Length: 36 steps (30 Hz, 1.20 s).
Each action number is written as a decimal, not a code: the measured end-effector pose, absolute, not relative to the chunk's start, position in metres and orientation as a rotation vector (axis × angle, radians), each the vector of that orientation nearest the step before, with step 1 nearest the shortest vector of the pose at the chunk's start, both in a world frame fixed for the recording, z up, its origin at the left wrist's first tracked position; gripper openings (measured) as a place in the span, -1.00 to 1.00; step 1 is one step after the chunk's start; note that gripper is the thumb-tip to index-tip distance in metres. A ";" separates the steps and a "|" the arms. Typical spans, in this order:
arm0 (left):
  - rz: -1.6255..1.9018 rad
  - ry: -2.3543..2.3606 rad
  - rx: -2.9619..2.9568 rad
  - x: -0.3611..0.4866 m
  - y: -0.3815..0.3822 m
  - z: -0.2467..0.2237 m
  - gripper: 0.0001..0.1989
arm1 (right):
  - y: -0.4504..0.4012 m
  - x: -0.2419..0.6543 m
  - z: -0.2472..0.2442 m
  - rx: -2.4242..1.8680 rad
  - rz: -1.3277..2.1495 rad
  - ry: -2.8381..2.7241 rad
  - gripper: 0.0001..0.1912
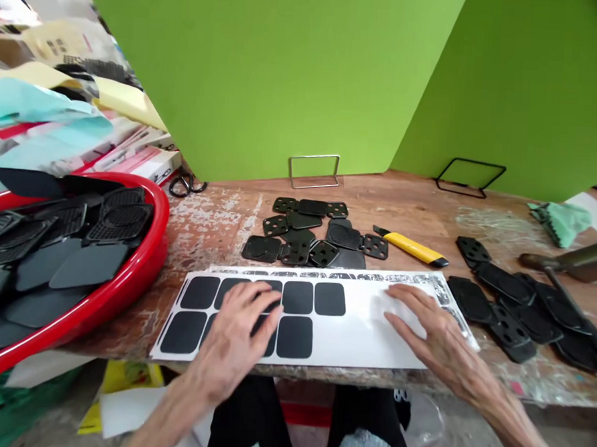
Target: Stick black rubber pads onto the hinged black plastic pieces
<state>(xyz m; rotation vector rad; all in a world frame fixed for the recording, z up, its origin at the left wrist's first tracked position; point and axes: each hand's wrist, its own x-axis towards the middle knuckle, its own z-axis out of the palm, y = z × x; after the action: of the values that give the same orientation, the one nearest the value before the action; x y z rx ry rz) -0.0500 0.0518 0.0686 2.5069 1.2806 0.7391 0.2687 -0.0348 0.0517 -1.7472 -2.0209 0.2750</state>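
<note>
Left hand (233,333) spread, fingertips pressing on the black pads (297,297) of a white backing sheet (352,340); grip open, nothing pinched. Right hand (433,324) flat and open on the sheet's bare right part, holding nothing. Sheet lies at the worktop's (212,245) near edge. Far side: black perforated plates (302,234), yellow utility knife (412,248). Left: red tray (147,255). Risk: leaning near the edge could slide the unanchored sheet off; sideways pressure could skew pads.
</note>
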 end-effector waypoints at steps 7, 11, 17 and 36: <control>0.780 1.331 2.522 -0.017 0.017 0.040 -0.72 | -0.024 0.209 0.049 -1.606 0.337 -2.042 -0.76; 0.660 1.349 2.577 -0.011 0.021 0.029 -0.63 | 0.016 0.182 0.055 -1.585 0.337 -2.133 -0.76; 0.662 1.360 2.555 -0.014 0.016 0.025 -0.64 | 0.032 0.177 0.041 -1.598 0.310 -2.228 -0.75; 0.595 1.355 2.495 -0.014 0.018 0.030 -0.61 | 0.070 0.188 0.048 -1.410 0.559 -2.359 -0.83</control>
<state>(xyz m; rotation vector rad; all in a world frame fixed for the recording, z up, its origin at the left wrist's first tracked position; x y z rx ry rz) -0.0140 0.0184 0.0297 2.4954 1.3545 0.5951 0.1879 0.0703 0.0484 -1.4104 -2.3591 0.5591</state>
